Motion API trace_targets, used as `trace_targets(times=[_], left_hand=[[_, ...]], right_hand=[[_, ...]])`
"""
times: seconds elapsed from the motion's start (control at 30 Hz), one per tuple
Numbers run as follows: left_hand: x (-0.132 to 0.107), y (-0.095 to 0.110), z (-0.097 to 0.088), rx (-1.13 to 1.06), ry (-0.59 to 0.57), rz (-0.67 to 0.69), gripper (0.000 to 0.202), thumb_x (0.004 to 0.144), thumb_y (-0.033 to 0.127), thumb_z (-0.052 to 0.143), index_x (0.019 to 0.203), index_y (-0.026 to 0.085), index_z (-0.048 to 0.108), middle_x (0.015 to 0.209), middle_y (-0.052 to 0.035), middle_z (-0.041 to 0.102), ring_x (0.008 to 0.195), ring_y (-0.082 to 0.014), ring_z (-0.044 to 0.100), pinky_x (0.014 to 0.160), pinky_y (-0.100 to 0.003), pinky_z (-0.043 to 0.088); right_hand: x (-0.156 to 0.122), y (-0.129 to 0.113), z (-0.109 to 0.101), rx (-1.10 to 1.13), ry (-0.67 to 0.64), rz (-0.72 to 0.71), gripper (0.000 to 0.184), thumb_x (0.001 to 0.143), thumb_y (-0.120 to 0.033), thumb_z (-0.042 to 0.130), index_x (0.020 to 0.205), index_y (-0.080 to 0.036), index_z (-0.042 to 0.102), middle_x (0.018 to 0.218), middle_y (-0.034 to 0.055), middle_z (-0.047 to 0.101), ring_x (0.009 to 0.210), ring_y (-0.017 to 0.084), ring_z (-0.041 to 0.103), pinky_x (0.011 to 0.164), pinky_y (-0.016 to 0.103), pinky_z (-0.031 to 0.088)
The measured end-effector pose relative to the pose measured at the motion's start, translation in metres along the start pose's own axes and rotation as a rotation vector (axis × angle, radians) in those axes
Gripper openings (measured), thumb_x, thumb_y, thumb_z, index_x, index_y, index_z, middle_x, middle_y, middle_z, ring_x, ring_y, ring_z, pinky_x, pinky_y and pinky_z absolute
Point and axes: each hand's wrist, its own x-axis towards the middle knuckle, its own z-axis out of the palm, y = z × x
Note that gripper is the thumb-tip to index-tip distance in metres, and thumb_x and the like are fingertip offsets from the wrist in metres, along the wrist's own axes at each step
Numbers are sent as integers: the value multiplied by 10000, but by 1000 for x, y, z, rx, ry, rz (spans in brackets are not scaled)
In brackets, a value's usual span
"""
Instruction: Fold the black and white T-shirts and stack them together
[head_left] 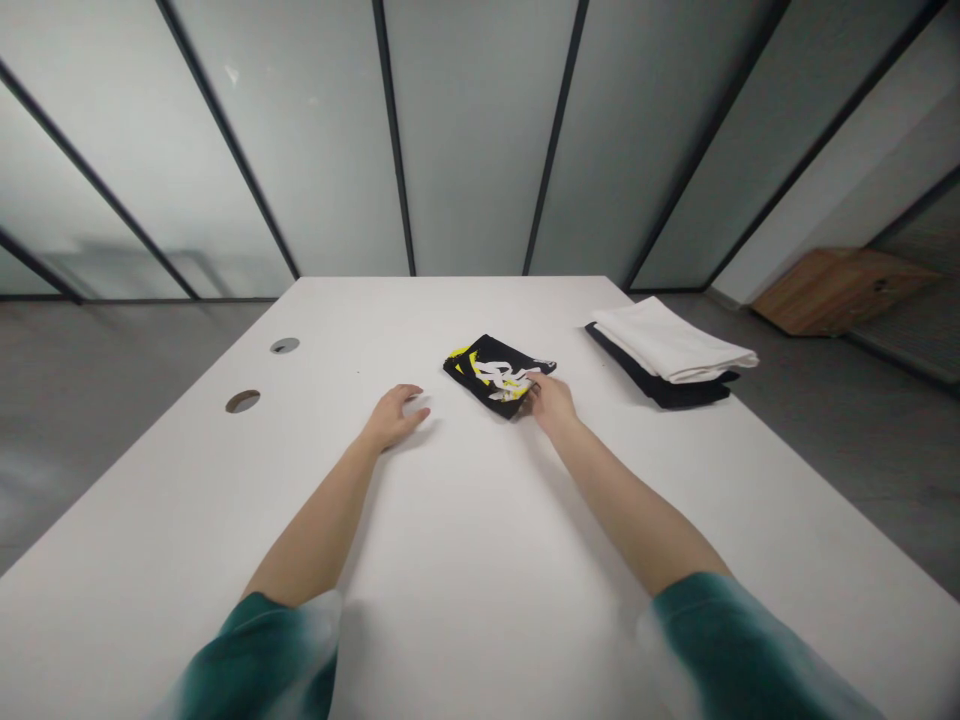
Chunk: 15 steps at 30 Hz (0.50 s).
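Note:
A small folded black cloth, perhaps a garment, with a white and yellow print [487,370] lies on the white table [450,560], in the middle of the head view. My right hand [551,402] grips its near right corner, thumb on top and fingers tucked at the edge. To the left of the cloth, apart from it, my left hand [395,416] rests low over the tabletop. Its thumb and fingers are spread, and nothing is between them.
On the table's right side lies a folded white cloth [667,335] on top of a folded black cloth [694,393]. Two round holes [243,401] pierce the tabletop at the left. Frosted glass panels [472,140] stand behind the table, and a wooden piece [832,285] is on the floor at right.

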Motion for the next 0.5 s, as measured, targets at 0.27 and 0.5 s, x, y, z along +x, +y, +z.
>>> trace_targets(times=[0.27, 0.5], left_hand=[[0, 2, 0, 8, -9, -34, 461, 783, 474, 594, 1147, 197, 649, 1177, -113, 681, 1069, -288, 647, 998, -471, 494], [0, 1, 1, 12, -3, -48, 458, 764, 479, 606, 1111, 185, 662, 1148, -122, 693, 1078, -300, 648, 998, -473, 491]], right_hand=[[-18, 3, 19, -169, -5, -63, 412, 647, -188, 647, 1030, -232, 502, 1062, 43, 684, 999, 211, 659, 868, 374, 566], [10, -48, -23, -63, -78, 4, 129, 681, -112, 534, 743, -222, 511, 719, 9, 629, 712, 169, 651, 661, 304, 580]])
